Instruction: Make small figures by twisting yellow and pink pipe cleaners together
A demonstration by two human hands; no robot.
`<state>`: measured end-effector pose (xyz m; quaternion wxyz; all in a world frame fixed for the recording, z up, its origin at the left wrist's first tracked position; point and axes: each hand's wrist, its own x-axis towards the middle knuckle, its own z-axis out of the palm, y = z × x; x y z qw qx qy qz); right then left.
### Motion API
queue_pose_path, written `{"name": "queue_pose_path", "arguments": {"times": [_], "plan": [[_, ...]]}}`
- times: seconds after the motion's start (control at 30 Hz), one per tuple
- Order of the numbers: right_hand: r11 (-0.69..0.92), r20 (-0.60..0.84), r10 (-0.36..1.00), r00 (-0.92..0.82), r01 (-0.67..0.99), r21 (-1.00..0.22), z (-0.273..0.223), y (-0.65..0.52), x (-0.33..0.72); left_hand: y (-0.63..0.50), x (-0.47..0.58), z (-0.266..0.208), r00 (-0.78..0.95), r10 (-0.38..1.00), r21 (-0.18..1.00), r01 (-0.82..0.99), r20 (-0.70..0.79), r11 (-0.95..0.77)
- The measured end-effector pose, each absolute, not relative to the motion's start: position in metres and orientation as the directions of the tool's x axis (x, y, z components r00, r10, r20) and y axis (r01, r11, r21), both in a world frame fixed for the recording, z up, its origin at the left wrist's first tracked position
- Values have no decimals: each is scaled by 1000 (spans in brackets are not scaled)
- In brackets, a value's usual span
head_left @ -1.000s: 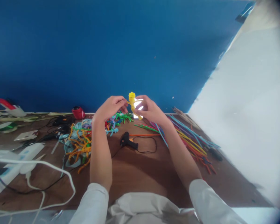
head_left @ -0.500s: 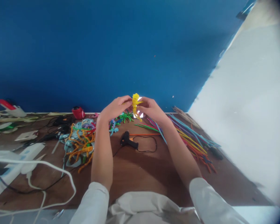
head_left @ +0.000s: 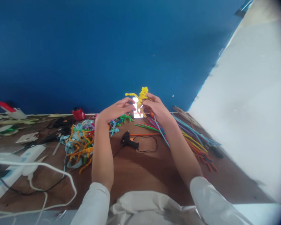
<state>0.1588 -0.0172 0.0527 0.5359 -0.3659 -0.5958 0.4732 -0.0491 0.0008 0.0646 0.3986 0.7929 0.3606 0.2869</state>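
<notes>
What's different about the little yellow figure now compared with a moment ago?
The yellow figure has moved right and slightly up, its top tipped rightward. One limb now juts out above the left hand; whether that hand still touches it is unclear. The right hand still holds it. The black glue gun stayed put.

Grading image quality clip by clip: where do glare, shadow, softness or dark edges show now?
Head view: glare washes out the bright screen behind the yellow figure; head view: a soft shadow falls across the brown table; head view, right side: dark corners frame the white wall; head view: the figure's fine detail looks soft, from motion or focus I cannot tell.
</notes>
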Motion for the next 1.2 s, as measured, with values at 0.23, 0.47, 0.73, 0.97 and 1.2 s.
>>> {"name": "queue_pose_path", "arguments": {"times": [0.23,0.47,0.73,0.97,1.2], "plan": [[310,322,935,-151,-98,-946,53,-17,159,20,-32,51,553,818,834,369,159,-411],[313,318,935,-155,-57,-948,49,-12,162,15,-36,53,568,809,815,392,151,-427],[367,357,926,-119,73,-927,37,-3,151,19,-40,50,623,765,821,345,162,-455],[334,312,924,-223,71,-940,41,-9,148,27,-42,50,521,815,799,362,253,-480],[283,174,939,-297,378,-881,33,3,176,33,-69,49,412,896,587,689,165,-425]]}}
